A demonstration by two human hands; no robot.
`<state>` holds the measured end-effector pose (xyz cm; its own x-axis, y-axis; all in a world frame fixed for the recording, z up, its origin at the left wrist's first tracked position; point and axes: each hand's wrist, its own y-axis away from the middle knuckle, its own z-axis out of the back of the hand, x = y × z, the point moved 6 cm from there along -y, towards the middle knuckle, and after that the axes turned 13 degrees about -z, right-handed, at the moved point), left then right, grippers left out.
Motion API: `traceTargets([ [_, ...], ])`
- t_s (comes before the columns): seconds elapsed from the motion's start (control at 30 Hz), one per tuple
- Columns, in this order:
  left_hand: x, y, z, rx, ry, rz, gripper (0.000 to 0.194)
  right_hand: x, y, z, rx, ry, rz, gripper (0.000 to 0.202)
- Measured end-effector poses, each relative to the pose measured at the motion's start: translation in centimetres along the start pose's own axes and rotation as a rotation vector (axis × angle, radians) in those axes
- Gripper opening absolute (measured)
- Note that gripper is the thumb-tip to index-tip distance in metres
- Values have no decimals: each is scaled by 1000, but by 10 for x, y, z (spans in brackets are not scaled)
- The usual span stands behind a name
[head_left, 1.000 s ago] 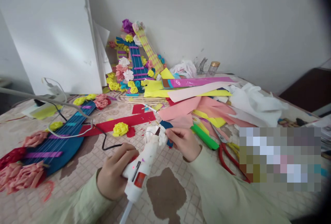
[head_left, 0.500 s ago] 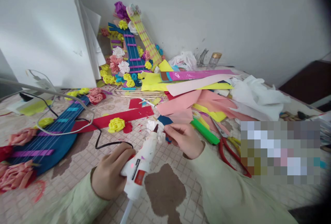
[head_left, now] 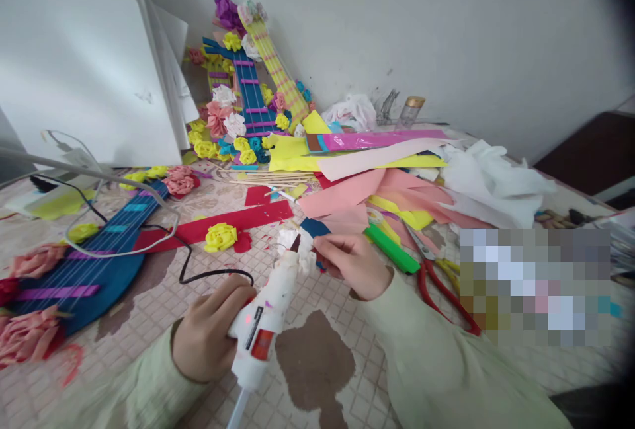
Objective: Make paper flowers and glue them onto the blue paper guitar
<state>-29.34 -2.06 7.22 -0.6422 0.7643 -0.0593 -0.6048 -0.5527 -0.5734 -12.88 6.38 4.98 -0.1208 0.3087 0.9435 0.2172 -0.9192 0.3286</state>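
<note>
My left hand [head_left: 211,330] is wrapped round the handle of a white glue gun [head_left: 260,316], with a glue stick [head_left: 239,409] coming out of its back end. The gun's dark nozzle lies against or just over a white crepe paper flower [head_left: 306,258]. My right hand [head_left: 353,262] pinches the right side of that flower between thumb and fingers. A piece of dark blue paper [head_left: 314,227] shows just behind the fingertips. Left of the flower lies a yellow paper rose [head_left: 221,237] with a red piece under it.
A blue paper guitar [head_left: 106,270] with roses lies at the left, a cable [head_left: 186,260] beside it. More decorated guitars [head_left: 253,88] lean on the wall. Paper strips [head_left: 347,191], a green roll [head_left: 391,250] and red-handled scissors [head_left: 446,297] lie to the right.
The whole view has shifted slightly. Both hands keep their holds on the glue gun and the white flower, with the nozzle still at the flower.
</note>
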Motion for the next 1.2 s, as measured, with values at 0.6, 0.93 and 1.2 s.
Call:
traceTargets([
  [0.6, -1, -2, -1, 43, 1, -10, 15, 0, 1, 1, 2, 24, 32, 27],
  [0.93, -1, -1, -4, 71, 52, -21, 15, 0, 1, 2, -16, 42, 67, 28],
  [1.2, -5, -5, -3, 76, 46, -53, 14, 0, 2, 1, -2, 17, 15, 27],
])
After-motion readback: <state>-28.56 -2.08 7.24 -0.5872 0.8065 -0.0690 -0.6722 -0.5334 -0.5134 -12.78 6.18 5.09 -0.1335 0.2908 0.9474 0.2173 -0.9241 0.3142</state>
